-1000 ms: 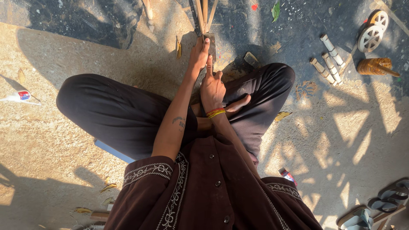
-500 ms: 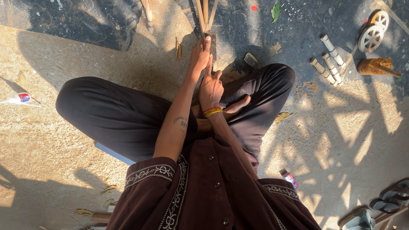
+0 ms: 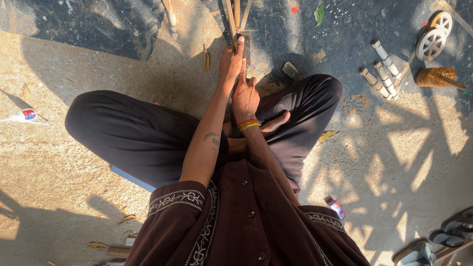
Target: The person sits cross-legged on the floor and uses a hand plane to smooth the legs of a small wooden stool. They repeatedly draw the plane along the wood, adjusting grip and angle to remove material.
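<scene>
Bamboo strips, pale and thin (image 3: pixel 237 15), fan out from a dark flat blade (image 3: pixel 246 47) at the top edge of the ground. The left hand (image 3: pixel 230 61) closes around the blade and the base of the strips, thumb pressed along the top. The right hand (image 3: pixel 245 96) lies just beside it, fingers extended against the blade; whether it grips cannot be told.

A small white packet with a red-and-blue label (image 3: pixel 27 115) lies at the left edge of the ground. A small red-and-white packet (image 3: pixel 335 207) lies near the bottom edge, beside the person's right sleeve. Short cut bamboo tubes (image 3: pixel 380 69), two small spoked wheels (image 3: pixel 433 34) and a wound brown bundle (image 3: pixel 436 77) lie in the top right corner. Grey sandals (image 3: pixel 443 241) occupy the bottom right corner.

The surface is rough sandy concrete ground (image 3: pixel 74 64), outdoors, sunlit with patterned shadows; a dark wet patch (image 3: pixel 88 24) covers its top part.
</scene>
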Motion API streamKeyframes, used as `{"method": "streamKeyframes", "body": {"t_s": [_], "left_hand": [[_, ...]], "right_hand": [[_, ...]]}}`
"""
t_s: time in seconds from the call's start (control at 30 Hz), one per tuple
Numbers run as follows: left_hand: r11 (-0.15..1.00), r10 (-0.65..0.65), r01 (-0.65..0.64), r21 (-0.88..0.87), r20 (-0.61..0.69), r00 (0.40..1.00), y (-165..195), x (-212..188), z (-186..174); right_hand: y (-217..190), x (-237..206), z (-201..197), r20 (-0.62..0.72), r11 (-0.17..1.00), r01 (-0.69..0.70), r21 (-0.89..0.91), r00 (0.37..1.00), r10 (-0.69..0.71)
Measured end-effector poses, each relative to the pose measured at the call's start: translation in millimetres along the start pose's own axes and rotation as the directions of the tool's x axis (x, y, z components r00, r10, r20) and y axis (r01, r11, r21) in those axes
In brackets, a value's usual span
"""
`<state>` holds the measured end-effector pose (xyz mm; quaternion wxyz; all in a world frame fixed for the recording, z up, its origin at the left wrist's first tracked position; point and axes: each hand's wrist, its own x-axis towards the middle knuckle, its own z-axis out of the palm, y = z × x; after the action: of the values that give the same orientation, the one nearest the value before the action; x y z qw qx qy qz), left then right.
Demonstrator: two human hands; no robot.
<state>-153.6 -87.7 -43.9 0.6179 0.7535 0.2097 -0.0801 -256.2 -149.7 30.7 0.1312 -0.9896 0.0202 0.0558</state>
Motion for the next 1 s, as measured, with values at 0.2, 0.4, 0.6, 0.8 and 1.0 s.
{"method": "streamKeyframes", "body": {"t_s": [0.2, 0.4, 0.6, 0.8, 1.0], "left_hand": [[0.994, -0.099, 0.098, 0.056, 0.032, 0.995, 3, 4, 1], [0.998, 0.051, -0.051, -0.023, 0.024, 0.998, -1, -9, -2], [0.997, 0.077, -0.077, -0.017, 0.041, 0.996, -11, -10, 0], [0.997, -0.002, 0.008, -0.079, 0.081, 0.997, -8, -10, -2], [0.983, 0.134, -0.130, -0.131, 0.025, 0.991, -14, -11, 0]], "right_hand": [[0, 10, 1, -0.025, 1.000, 0.015, 0.014, 1.000, -0.015], [16, 12, 3, -0.043, 0.988, -0.010, 0.155, 0.999, 0.017], [38, -12, 5, -0.069, 0.983, 0.066, 0.172, 0.996, -0.055], [39, -14, 13, -0.101, 0.988, 0.089, 0.127, 0.992, -0.076], [36, -17, 15, -0.037, 0.995, 0.061, 0.083, 0.998, -0.058]]}}
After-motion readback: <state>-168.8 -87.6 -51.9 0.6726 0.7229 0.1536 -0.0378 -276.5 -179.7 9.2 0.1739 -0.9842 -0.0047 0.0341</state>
